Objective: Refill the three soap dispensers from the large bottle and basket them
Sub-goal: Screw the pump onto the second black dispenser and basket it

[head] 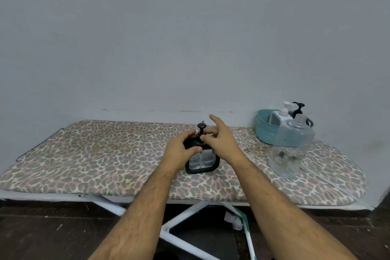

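Against a bare grey-blue wall stands a leopard-print padded ironing board [88, 154] on white crossed legs, and it is our work surface.

From the head camera, we have the square black soap dispenser with a clear patterned window [202, 162] upright at the board's middle, straight ahead and between both hands. Its long axis runs vertically, with the black pump stem [200, 131] on top. Our left hand [180, 150] wraps the dispenser's shoulder, thumb across the front, steadying the body. Our right hand [220, 139] pinches at the pump collar with thumb and middle fingers, index finger lifted free; we judge it is turning the pump about that upright axis, though we cannot tell whether on or off.

Well to the right stands the large clear plastic bottle [292, 145], uncapped, partly filled with pale blue liquid, nearer the right hand. Just behind it sits the teal woven-pattern basket [263, 131], already holding a white pump dispenser [280, 116] and a black-pumped dispenser [298, 108].
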Demonstrator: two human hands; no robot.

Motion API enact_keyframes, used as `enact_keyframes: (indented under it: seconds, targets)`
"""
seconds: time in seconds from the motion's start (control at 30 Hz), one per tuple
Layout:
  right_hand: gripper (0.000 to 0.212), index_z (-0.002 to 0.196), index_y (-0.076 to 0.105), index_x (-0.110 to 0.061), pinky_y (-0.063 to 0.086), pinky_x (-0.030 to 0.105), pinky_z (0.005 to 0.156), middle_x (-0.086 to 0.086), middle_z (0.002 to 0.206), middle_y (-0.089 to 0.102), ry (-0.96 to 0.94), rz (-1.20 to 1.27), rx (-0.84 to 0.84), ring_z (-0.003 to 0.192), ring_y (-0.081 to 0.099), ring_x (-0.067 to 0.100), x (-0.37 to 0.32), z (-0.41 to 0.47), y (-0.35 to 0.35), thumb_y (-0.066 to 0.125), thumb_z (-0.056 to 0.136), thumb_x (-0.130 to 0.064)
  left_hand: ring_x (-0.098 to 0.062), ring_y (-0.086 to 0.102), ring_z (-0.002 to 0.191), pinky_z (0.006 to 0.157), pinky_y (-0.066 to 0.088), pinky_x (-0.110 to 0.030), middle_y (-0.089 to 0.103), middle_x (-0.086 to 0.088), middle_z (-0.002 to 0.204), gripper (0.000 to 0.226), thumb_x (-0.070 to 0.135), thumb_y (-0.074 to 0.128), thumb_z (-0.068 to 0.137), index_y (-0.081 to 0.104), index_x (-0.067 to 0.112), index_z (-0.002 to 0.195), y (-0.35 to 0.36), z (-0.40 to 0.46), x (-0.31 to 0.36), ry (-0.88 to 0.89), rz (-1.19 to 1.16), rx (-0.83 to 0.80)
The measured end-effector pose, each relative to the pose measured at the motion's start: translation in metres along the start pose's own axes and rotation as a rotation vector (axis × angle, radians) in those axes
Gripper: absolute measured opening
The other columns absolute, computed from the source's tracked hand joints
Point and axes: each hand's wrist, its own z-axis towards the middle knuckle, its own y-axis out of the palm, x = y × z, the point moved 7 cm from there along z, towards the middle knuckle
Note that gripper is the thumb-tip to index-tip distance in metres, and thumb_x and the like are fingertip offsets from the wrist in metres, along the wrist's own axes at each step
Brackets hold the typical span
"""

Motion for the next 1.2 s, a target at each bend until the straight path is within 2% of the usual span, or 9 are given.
enact_keyframes:
  seconds: [0.13,0.23,0.37,0.57,0.73,0.83,0.97,1.1,1.2]
  targets:
    - [0.087,0.15,0.033,-0.027,0.051,0.027,0.081,0.0,0.106,0.064,0.008,-0.015,0.016,0.085,0.064,0.011,0.001,0.002,-0.004,0.081,0.079,-0.018,-0.004,0.055,0.112,0.098,0.039,-0.019,0.064,0.005,0.128,0.062,0.015,0.08,0.08,0.056,0.016,0.137,0.001,0.002,-0.002,0.003,0.002,-0.008]
    - [0.088,0.155,0.021,-0.031,0.054,0.032,0.089,-0.001,0.127,0.063,0.005,0.034,-0.032,0.088,0.066,0.009,-0.001,0.002,-0.005,0.072,0.086,-0.013,-0.004,0.055,0.111,0.096,0.037,-0.018,0.064,0.005,0.129,0.062,0.016,0.08,0.08,0.056,0.016,0.137,0.001,0.002,-0.002,0.006,0.001,0.0]
    - [0.088,0.156,0.02,-0.028,0.051,0.043,0.099,0.002,0.114,0.072,0.018,0.016,-0.08,0.087,0.065,0.011,0.0,0.005,0.0,0.07,0.087,-0.006,-0.005,0.055,0.114,0.096,0.037,-0.018,0.063,0.005,0.129,0.063,0.017,0.081,0.08,0.056,0.017,0.137,0.002,0.002,-0.003,0.004,-0.002,0.0]
    - [0.093,0.154,0.021,-0.034,0.049,0.028,0.087,-0.001,0.116,0.064,-0.002,-0.057,-0.049,0.096,0.063,0.009,-0.004,0.005,-0.003,0.077,0.081,-0.021,-0.005,0.055,0.113,0.1,0.041,-0.022,0.063,0.007,0.127,0.062,0.016,0.08,0.08,0.057,0.017,0.137,0.001,0.001,-0.003,0.003,-0.004,-0.004]
    - [0.088,0.155,0.021,-0.031,0.049,0.02,0.072,-0.001,0.111,0.07,0.023,-0.012,-0.078,0.092,0.066,0.005,-0.006,0.007,-0.005,0.069,0.087,-0.005,-0.005,0.056,0.114,0.101,0.041,-0.023,0.064,0.007,0.127,0.062,0.016,0.081,0.079,0.057,0.017,0.136,0.001,0.002,-0.005,0.001,-0.013,-0.003]
    - [0.091,0.154,0.025,-0.031,0.049,0.027,0.085,0.0,0.101,0.067,-0.006,-0.118,-0.063,0.096,0.064,0.008,-0.009,0.008,-0.004,0.078,0.081,-0.015,-0.007,0.056,0.114,0.102,0.041,-0.025,0.063,0.006,0.127,0.063,0.016,0.081,0.079,0.056,0.017,0.137,0.001,0.002,-0.004,0.004,-0.019,-0.006]
    - [0.093,0.154,0.021,-0.036,0.051,0.036,0.093,-0.008,0.115,0.064,-0.012,-0.116,-0.137,0.104,0.063,0.012,-0.013,0.01,0.001,0.077,0.082,-0.017,-0.009,0.057,0.115,0.1,0.041,-0.024,0.064,0.005,0.127,0.063,0.017,0.081,0.079,0.056,0.017,0.137,0.001,0.003,-0.006,-0.002,-0.03,-0.006]
    - [0.084,0.153,0.029,-0.031,0.052,0.027,0.07,-0.009,0.102,0.07,-0.007,-0.084,-0.118,0.081,0.068,0.011,-0.013,0.011,-0.003,0.068,0.084,-0.002,-0.01,0.058,0.118,0.104,0.043,-0.029,0.065,0.006,0.127,0.064,0.017,0.081,0.078,0.056,0.018,0.137,0.001,0.004,-0.008,-0.008,-0.039,-0.013]
    - [0.083,0.151,0.034,-0.029,0.049,0.03,0.077,-0.006,0.098,0.063,-0.042,-0.21,-0.086,0.077,0.06,0.008,-0.016,0.011,0.001,0.077,0.082,-0.014,-0.01,0.058,0.117,0.103,0.044,-0.028,0.064,0.006,0.127,0.064,0.017,0.081,0.079,0.056,0.018,0.137,0.002,0.004,-0.007,-0.009,-0.049,-0.02]
